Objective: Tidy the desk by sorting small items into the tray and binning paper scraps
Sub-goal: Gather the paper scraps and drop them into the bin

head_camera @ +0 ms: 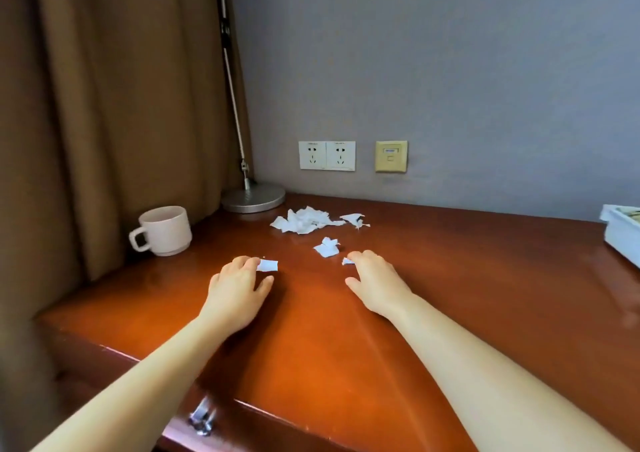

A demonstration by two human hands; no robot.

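White paper scraps lie on the reddish wooden desk (450, 295). A larger heap of scraps (304, 221) sits near the back, with a smaller torn piece (355, 219) to its right and another scrap (326, 247) nearer me. My left hand (239, 287) rests palm down, its fingertips pinching a small scrap (268, 265). My right hand (375, 280) also lies palm down, fingertips on a tiny scrap (347, 261). A white tray (620, 236) shows at the right edge, mostly cut off.
A white mug (162, 231) stands at the desk's left edge by the brown curtain (104, 105). A desk lamp's round metal base (252, 197) sits at the back corner. Wall sockets (327, 155) are above the desk. A metal drawer handle (202, 417) is below the front edge.
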